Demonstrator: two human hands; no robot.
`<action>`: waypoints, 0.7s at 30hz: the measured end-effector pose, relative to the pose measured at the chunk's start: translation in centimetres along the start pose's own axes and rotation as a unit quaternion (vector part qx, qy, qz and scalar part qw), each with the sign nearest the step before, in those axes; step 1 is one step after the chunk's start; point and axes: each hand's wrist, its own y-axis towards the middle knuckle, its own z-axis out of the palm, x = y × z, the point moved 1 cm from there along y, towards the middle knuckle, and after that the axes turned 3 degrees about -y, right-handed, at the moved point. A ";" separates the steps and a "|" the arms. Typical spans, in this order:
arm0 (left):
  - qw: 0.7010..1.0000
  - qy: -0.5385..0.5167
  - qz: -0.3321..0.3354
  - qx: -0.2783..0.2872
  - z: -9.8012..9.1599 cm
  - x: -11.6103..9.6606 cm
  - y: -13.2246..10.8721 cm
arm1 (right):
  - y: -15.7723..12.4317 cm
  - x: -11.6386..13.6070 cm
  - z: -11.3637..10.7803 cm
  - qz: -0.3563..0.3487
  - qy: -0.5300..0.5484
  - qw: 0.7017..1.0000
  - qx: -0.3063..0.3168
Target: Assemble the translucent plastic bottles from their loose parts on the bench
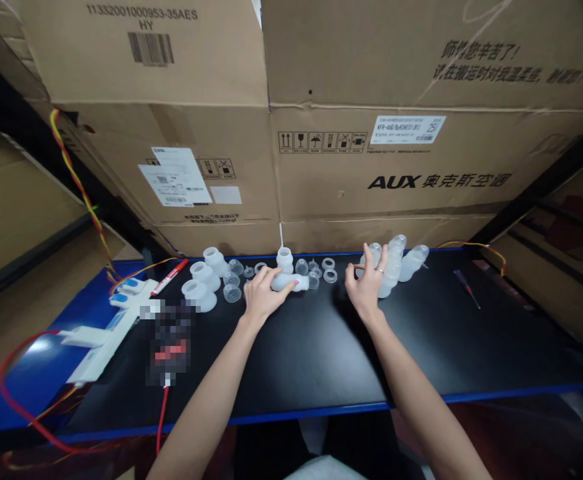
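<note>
My left hand lies over one end of a white, T-shaped plastic part on the black mat, its fingers curled on it. A little to the right, my right hand is raised off the mat. Its thumb and forefinger are pinched together and the other fingers stick up; what they pinch is too small to make out. Just behind that hand lies a cluster of clear plastic bottles. Small clear caps and rings are scattered between the two hands.
Three white cup-shaped parts stand at the left. Further left are a red marker, a white power strip and red and yellow cables. A screwdriver lies at the right. Big cardboard boxes wall off the back.
</note>
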 end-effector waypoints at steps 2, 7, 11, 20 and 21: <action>0.999 0.019 0.030 0.027 -0.3 -0.1 0.0 | 0.1 -0.2 0.0 0.006 -0.004 1.000 0.010; 0.982 0.010 0.138 0.129 -1.3 -1.2 0.2 | 0.4 -0.8 0.1 0.003 0.000 1.000 0.001; 0.956 -0.005 0.219 0.197 -1.0 -2.7 -0.1 | 0.4 -0.8 0.2 0.022 0.004 1.000 0.007; 0.969 -0.071 0.184 0.146 -1.7 -2.3 0.5 | 0.3 -1.0 0.5 0.054 0.041 0.998 0.015; 0.976 -0.073 0.157 0.128 -1.9 -1.8 0.7 | 0.3 -0.9 0.5 0.051 0.041 0.998 0.017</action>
